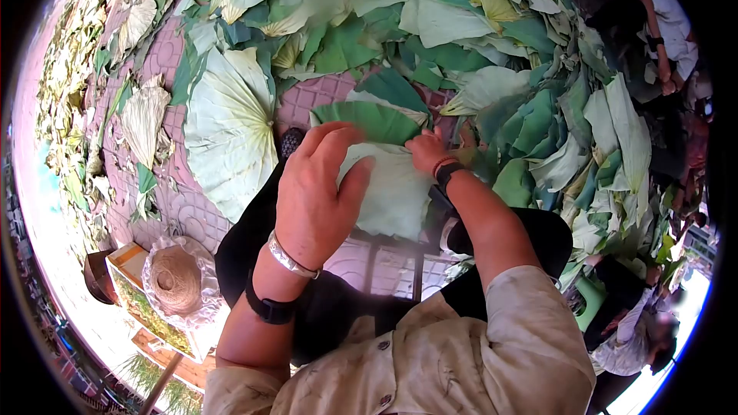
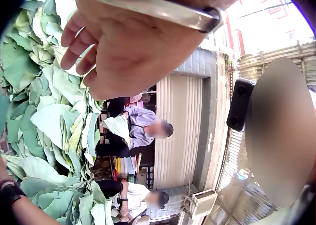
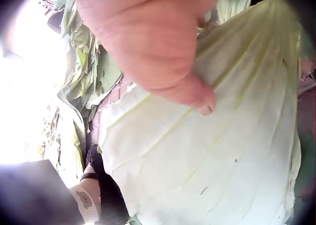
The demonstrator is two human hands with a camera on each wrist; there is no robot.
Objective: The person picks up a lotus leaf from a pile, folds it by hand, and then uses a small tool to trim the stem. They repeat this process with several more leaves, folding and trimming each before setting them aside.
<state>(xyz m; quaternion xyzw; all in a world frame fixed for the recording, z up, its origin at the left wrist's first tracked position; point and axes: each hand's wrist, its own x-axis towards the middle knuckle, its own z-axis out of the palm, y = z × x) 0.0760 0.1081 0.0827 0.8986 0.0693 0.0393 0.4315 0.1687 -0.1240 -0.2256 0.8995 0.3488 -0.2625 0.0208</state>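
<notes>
A lotus leaf (image 1: 388,192) lies spread in front of the person's lap, pale underside up, with a dark green part (image 1: 369,121) at its far side. At its right edge the right hand (image 1: 430,152) pinches it. In the right wrist view the thumb of the right hand (image 3: 163,52) presses on the pale, veined face of the leaf (image 3: 212,151); the other fingers are mostly hidden. The left hand (image 1: 319,180), wearing a silver bangle, hovers over the leaf's left side with fingers loosely bent and thumb apart. Nothing shows in the left hand (image 2: 123,52) in its own wrist view.
A large heap of lotus leaves (image 1: 453,23) spreads ahead and to the right. One big pale leaf (image 1: 231,127) lies on the paving at left, near a dark shoe (image 1: 291,142). A ball of twine (image 1: 175,278) sits by a box (image 1: 150,300). Other people (image 2: 140,129) sit beyond the heap.
</notes>
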